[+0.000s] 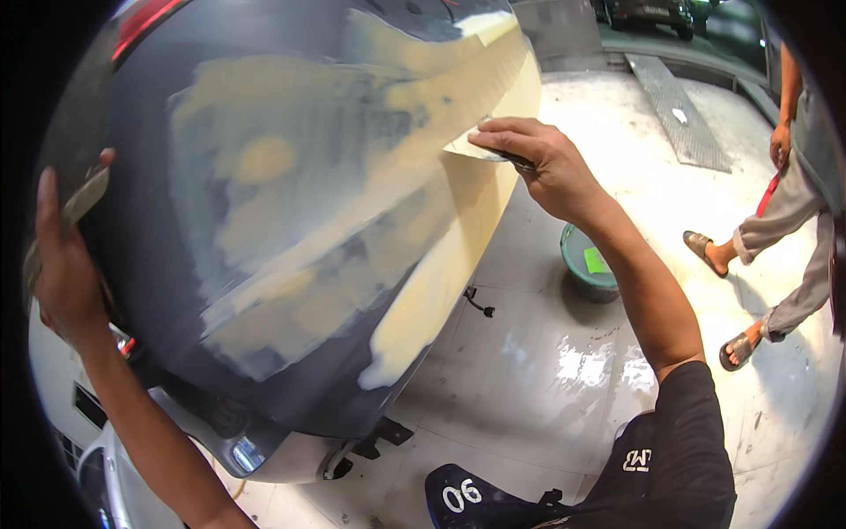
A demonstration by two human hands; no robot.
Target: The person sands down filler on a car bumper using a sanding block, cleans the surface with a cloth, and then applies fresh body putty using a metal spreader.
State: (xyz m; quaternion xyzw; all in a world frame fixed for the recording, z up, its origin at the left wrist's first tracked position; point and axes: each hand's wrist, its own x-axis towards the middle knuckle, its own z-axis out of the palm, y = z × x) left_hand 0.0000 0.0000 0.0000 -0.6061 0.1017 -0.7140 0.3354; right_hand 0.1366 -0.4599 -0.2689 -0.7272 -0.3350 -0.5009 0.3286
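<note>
Head view — right hand (548, 163) holds spreader (467, 147) against puttied panel (291, 212).

object (88, 196) at left hand (72, 282) unclear, spreader (471, 148) partly hidden by right hand (551, 167), co-worker (796, 207) cropped

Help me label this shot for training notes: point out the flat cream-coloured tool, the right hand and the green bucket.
Flat cream-coloured tool (471, 147): head view, its exposed blade.
Right hand (557, 165): head view, the back of the hand.
Green bucket (593, 294): head view, its outer wall.
</note>
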